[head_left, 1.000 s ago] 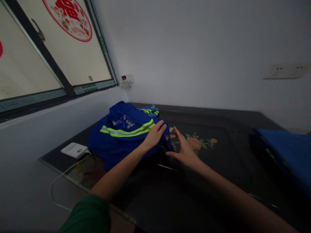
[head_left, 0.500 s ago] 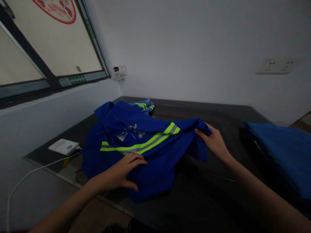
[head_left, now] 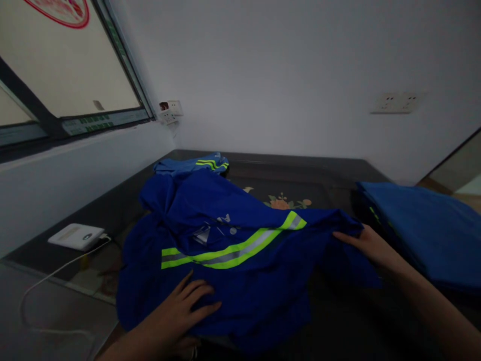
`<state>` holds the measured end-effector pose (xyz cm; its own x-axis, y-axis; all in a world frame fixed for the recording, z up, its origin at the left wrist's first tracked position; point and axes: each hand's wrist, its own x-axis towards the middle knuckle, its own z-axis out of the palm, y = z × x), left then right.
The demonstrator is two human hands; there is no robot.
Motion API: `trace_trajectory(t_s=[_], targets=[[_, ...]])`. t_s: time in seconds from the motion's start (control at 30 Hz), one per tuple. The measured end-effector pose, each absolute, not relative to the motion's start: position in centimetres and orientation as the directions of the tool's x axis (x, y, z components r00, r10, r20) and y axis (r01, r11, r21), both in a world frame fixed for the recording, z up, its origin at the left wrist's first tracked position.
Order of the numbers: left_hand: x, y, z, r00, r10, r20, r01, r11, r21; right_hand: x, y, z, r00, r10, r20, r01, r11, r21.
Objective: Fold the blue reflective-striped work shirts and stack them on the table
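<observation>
A dark blue work jacket (head_left: 240,281) with yellow-green and grey reflective bands lies rumpled over the dark table. My right hand (head_left: 370,245) pinches one end of it at the right, pulling that part out and slightly up. Over the jacket's lower left part lies my left hand (head_left: 188,301), its fingers spread on the cloth below the reflective band. White lettering and a small pale tag show on the jacket's middle, partly hidden in folds.
A folded stack of blue clothing (head_left: 424,225) lies at the right. Behind the jacket is a lighter blue garment (head_left: 180,165). A white power bank (head_left: 77,235) with a cable sits at the table's left edge. Wall sockets (head_left: 396,103) are on the back wall.
My right hand has drawn the jacket's end to the right, so the cloth is stretched wider and lies nearer. My left hand has moved down and left, and a floral table pattern shows behind.
</observation>
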<state>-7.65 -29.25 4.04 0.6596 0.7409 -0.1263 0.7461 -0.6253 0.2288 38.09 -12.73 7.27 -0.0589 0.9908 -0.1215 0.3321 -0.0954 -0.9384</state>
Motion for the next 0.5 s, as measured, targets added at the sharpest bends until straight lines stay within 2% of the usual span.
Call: trace_trajectory(t_s=[0.1, 0.23, 0.37, 0.43, 0.5], targets=[[-7.3, -29.6, 5.1, 0.666, 0.734, -0.133, 0.739, -0.626, 0.249, 39.9, -14.6, 7.6, -0.085, 0.991, -0.106, 0.321, -0.074, -0.944], [-8.3, -28.9, 7.3, 0.614, 0.779, -0.13, 0.756, -0.532, 0.382, 41.4, -16.7, 9.0, -0.1, 0.995, 0.016, 0.367, 0.051, -0.929], [-10.4, -28.0, 10.9, 0.419, 0.906, 0.057, 0.767, -0.387, 0.512, 42.4, -18.9, 11.0, -0.041, 0.998, 0.045, 0.426, 0.058, -0.903], [-10.9, -27.5, 13.5, 0.321, 0.941, 0.11, 0.712, -0.317, 0.627, 43.9, -20.0, 12.0, 0.015, 0.998, 0.055, 0.449, 0.043, -0.893], [-10.5, -26.5, 16.6, 0.263, 0.96, 0.092, 0.582, -0.234, 0.778, 46.4, -20.9, 13.4, 0.078, 0.993, 0.09, 0.48, 0.042, -0.876]])
